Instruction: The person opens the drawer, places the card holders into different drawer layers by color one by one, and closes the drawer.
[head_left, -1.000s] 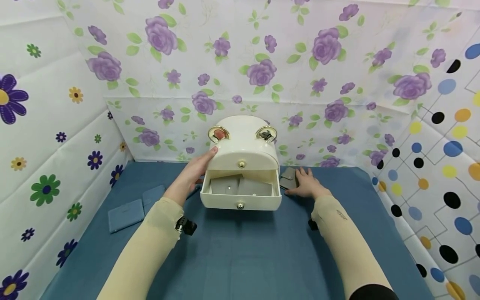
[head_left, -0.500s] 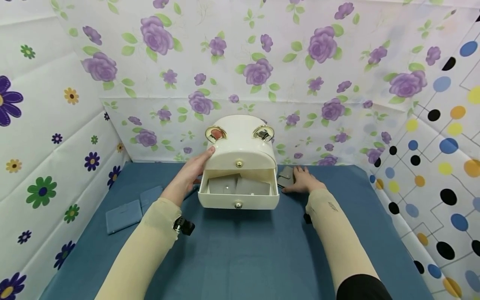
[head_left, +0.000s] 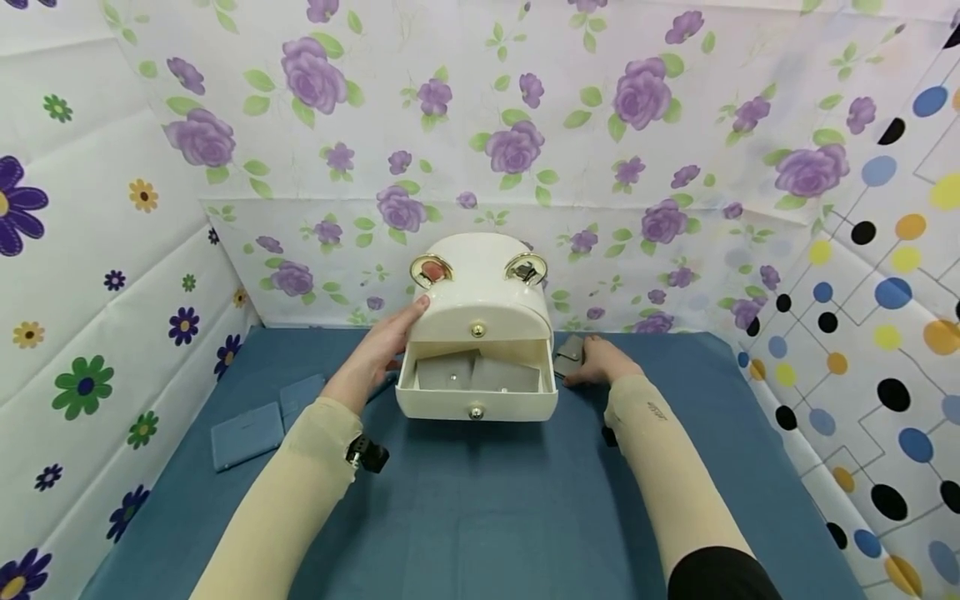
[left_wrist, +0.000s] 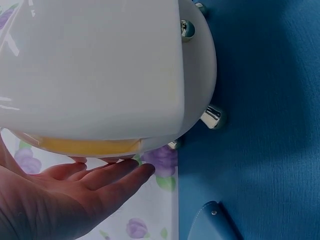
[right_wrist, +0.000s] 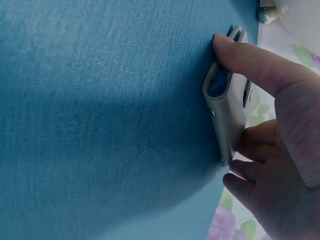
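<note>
A white cabinet [head_left: 482,287] with round gold-rimmed rings on top stands at the back centre. Its lower drawer [head_left: 442,406] is pulled out, and two grey wallets [head_left: 510,376] lie inside. My left hand [head_left: 375,350] rests along the cabinet's left side; in the left wrist view its fingers are extended against the wall. To the right of the cabinet, my right hand [head_left: 609,361] pinches a small grey snap wallet [head_left: 568,358] between thumb and fingers. The right wrist view shows that wallet [right_wrist: 231,120] folded, edge toward the camera, close over the blue cloth.
Blue wallets [head_left: 247,435] lie on the blue tablecloth [head_left: 480,517] at the left. Another dark blue piece [head_left: 382,386] sits beside the cabinet behind the left hand. Patterned sheets [head_left: 480,125] rise behind the table and at both sides.
My right hand has drawn in slightly leftward, its fingers closing from spread to gripping the grey wallet. The left hand stays on the cabinet; the view has shifted a little.
</note>
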